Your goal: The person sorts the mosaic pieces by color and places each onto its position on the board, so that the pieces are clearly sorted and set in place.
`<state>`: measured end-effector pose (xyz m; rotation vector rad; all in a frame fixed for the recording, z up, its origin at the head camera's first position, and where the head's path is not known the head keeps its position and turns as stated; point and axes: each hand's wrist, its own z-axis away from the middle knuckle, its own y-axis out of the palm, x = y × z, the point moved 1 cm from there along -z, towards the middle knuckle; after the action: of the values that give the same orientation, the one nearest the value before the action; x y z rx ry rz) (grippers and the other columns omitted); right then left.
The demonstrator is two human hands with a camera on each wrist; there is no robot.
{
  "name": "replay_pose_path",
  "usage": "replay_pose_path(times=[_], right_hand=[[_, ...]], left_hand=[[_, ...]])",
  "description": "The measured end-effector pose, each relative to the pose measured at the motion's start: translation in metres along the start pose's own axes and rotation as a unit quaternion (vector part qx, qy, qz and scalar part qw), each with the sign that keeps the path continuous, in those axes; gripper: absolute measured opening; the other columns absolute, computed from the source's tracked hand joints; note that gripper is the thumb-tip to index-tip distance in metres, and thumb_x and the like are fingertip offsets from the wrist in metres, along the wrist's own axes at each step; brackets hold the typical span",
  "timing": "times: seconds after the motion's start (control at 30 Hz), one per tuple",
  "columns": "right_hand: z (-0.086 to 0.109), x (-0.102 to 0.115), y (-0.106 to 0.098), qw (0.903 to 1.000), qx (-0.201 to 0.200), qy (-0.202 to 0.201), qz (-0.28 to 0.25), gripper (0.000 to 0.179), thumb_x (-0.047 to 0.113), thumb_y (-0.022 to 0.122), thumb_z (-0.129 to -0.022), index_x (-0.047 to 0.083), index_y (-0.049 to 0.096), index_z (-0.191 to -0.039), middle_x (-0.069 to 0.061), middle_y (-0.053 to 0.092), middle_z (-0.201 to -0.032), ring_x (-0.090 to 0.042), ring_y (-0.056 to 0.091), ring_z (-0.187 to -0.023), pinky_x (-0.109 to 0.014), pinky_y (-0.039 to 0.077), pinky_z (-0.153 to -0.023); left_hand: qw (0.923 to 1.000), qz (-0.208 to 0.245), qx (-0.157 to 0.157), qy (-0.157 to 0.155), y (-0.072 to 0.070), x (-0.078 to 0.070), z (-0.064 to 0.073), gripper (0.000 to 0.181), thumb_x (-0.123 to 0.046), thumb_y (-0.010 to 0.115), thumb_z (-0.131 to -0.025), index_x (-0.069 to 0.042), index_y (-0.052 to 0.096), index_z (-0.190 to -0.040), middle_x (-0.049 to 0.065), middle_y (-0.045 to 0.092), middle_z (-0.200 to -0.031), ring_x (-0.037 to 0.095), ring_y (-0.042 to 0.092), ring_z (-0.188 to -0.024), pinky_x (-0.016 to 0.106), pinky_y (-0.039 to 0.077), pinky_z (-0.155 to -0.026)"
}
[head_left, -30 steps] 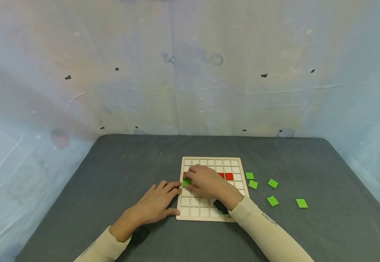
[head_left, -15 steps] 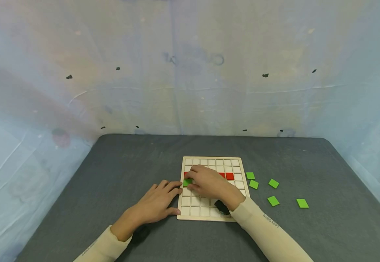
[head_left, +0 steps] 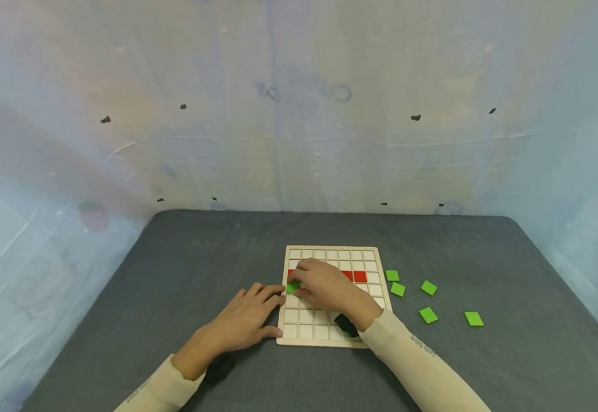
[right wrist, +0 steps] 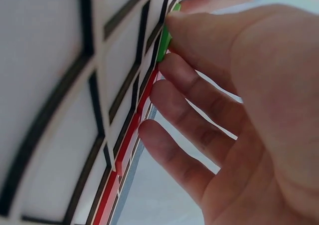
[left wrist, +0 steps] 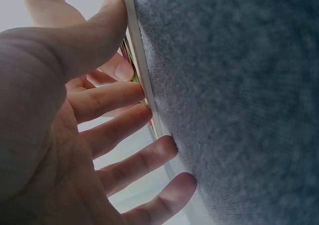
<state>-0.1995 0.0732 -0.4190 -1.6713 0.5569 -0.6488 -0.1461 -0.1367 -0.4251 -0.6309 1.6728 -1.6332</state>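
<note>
1. Head view: The left hand (head_left: pixel 244 320) is at the left edge of the board (head_left: pixel 305 316), its fingers spread apart. The right hand (head_left: pixel 324 286) is over the board, around the green tile (head_left: pixel 292 288). This tile is in the board's left column, just beside the left fingertips. Only this view shows the five loose green tiles (head_left: pixel 429 287), at the board's right side.
2. Left wrist view: Here the left thumb and two fingers are seen touching the board's edge; the green tile shows only as a thin bit.
3. Right wrist view: The right thumb and index finger pinch the green tile, beside the red tiles (right wrist: pixel 128 141) on the board. Its sides follow the board's grid lines; it looks square, so I cannot tell a long axis.
</note>
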Motion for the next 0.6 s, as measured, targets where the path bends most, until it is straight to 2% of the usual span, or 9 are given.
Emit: replay_pose_path(times=[0.43, 0.6], right_hand=[[-0.0022, 0.0004, -0.0045, 1.0000, 0.004, 0.003, -0.005, 0.024, 0.029, 0.070, -0.094, 0.020, 0.071, -0.117, 0.003, 0.065, -0.106, -0.013, 0.062, -0.094, -0.032, 0.052, -0.086], [0.0057, 0.0001, -0.0091, 0.9999, 0.008, 0.000, -0.006, 0.026, 0.032, 0.068, -0.096, 0.020, 0.070, -0.119, 0.003, 0.066, -0.109, -0.012, 0.063, -0.094, -0.032, 0.053, -0.085]], left_hand=[[1.0000, 0.001, -0.002, -0.005, -0.0029, 0.0011, -0.0004, 0.065, -0.056, 0.064, -0.090, -0.020, 0.053, -0.143, 0.000, 0.043, -0.154, 0.024, 0.046, -0.128, 0.048, 0.044, -0.093], [0.9999, 0.008, 0.003, -0.005, -0.0023, -0.0005, 0.0001, 0.064, -0.054, 0.065, -0.090, -0.019, 0.054, -0.143, 0.002, 0.043, -0.154, 0.025, 0.046, -0.129, 0.050, 0.044, -0.094]])
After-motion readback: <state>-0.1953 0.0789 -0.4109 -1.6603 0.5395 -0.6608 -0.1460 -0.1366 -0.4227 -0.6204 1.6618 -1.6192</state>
